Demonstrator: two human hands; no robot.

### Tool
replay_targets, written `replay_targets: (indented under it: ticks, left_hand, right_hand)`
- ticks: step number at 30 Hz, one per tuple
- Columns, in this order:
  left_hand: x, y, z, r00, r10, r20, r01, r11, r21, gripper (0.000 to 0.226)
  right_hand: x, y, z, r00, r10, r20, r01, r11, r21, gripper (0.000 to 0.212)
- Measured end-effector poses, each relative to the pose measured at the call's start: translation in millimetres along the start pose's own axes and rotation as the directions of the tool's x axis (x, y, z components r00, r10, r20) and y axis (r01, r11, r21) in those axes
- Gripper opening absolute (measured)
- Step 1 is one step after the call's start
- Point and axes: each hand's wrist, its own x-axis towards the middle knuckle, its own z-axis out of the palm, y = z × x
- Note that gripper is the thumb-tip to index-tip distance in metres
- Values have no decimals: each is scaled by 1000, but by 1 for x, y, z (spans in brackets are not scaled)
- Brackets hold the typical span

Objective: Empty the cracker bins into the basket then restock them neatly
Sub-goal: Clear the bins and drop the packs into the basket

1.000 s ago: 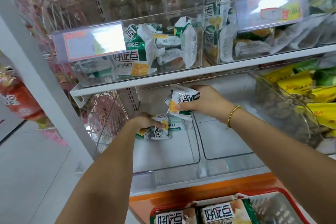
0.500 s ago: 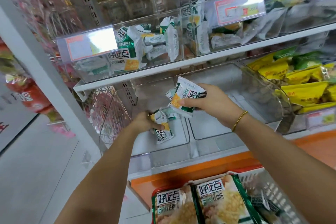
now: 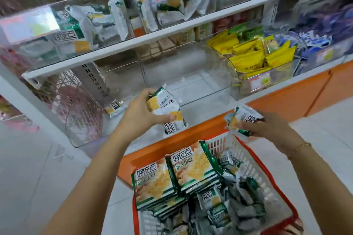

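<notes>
l grip [image 3: 140,115] clutches cracker pkts [image 3: 165,105], long axis slanting down-right

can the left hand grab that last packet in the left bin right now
Probably, but awkwardly: the packet lies close beside the left hand in the bin, nothing seemingly between, yet that hand already grips other packets.

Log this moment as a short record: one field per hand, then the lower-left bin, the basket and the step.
left hand: grips cracker packets in front of the lower shelf
right hand: grips a second bunch of packets above the basket's far edge
lower-left bin: one small packet lies inside
basket: two large cracker packs beside a heap of small ones
step: apparently emptying, restocking not yet begun
</notes>
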Motion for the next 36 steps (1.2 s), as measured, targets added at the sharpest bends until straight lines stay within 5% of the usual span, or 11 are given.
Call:
replay_targets:
  ticks: [4,8,11,13,14,17,21,23,25,30,36]
  left_hand:
    - [-25,3,89,946,-21,322,-16,993,114,73]
    - [-63,-20,193,840,-182,512,90,976,200,87]
    - [-85,-49,258,801,-346,489,279,938,206,75]
    - [-97,-65,287,827,-328,456,197,929,312,49]
    - [-102,-71,299,820,-375,432,272,920,281,39]
    - [-110,-88,306,877,-234,420,67,924,376,54]
    - [-86,-58,270,894,-218,391,148,968,201,36]
    - [-66,-30,222,937,-174,301,168,985,47,17]
    - [-46,-5,158,993,-84,83,88,995,-55,28]
    - [0,-7,3,894,-56,-444,-16,987,-158,36]
    - [65,-93,-98,869,-254,-424,274,962,-14,27]
  right_hand:
    - [19,74,17,985,170,14,-156,930,-332,40]
    - [37,107,42,979,186,79,-104,798,-593,39]
    - [41,109,54,965,235,120,-106,761,-640,22]
    - [46,116,58,953,260,158,-81,719,-690,60]
    - [47,118,58,953,256,164,-77,725,-685,69]
    - [45,122,47,957,248,148,-107,782,-614,57]
    - [51,92,20,996,75,50,-43,886,-461,12]
    - [52,52,13,993,-115,-3,104,906,-411,25]
    - [47,-1,16,956,-293,-2,274,894,-354,22]
    - [32,-126,65,767,-629,127,638,726,-257,17]
    - [81,-211,183,571,-622,536,818,375,-438,10]
